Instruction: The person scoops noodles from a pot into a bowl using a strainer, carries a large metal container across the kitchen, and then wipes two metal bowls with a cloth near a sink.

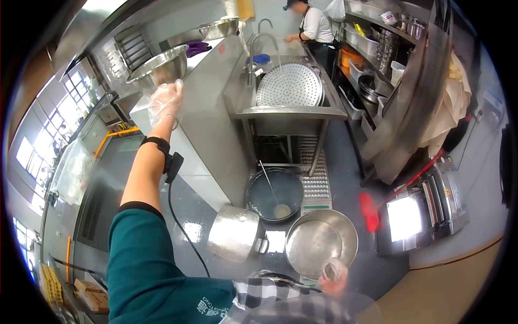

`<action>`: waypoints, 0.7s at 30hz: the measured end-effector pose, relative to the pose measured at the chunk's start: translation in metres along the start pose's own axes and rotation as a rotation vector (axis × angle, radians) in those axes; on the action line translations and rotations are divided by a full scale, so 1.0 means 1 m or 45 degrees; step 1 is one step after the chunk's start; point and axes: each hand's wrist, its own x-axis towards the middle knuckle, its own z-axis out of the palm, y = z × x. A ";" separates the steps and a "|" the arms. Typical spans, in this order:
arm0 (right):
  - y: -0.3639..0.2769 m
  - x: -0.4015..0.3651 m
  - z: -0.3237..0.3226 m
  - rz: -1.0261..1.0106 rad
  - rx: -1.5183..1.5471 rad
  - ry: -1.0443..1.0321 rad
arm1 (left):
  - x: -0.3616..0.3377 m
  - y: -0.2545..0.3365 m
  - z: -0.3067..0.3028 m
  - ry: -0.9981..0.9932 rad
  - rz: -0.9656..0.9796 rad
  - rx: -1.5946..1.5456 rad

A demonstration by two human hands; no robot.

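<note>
My left hand (166, 101), in a clear plastic glove, is stretched forward with its fingers closed at the near rim of a steel bowl (162, 67). The bowl is by the end of a steel-sided counter (208, 89). My right hand (333, 276), also gloved, is low in front of me, over the near edge of a large round steel pan (318, 237) on the floor. Its fingers look curled, and blur hides whether they hold anything. Left of that pan, a big steel pot (233, 233) lies near a dark tub (275, 191) with a long-handled ladle (268, 181) in it.
A large perforated tray (288, 86) rests in the sink (302, 112) under a tap. Beyond it stands a person (318, 24). Loaded shelves (372, 54) line the right side, near a red-handled brush (369, 211) and a steel machine (423, 213). Another bowl (218, 28) stands farther back.
</note>
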 end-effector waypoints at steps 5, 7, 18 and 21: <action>-0.005 0.007 0.010 0.007 0.078 0.116 | 0.000 0.000 0.001 0.014 0.011 0.019; -0.007 0.012 0.001 0.102 0.161 0.176 | -0.001 -0.001 0.002 0.017 0.020 0.019; -0.001 -0.022 0.094 0.018 -0.003 0.131 | -0.001 -0.007 0.013 0.240 0.153 0.032; 0.006 -0.039 0.106 0.004 -0.030 0.212 | 0.002 -0.010 0.019 0.277 0.184 0.027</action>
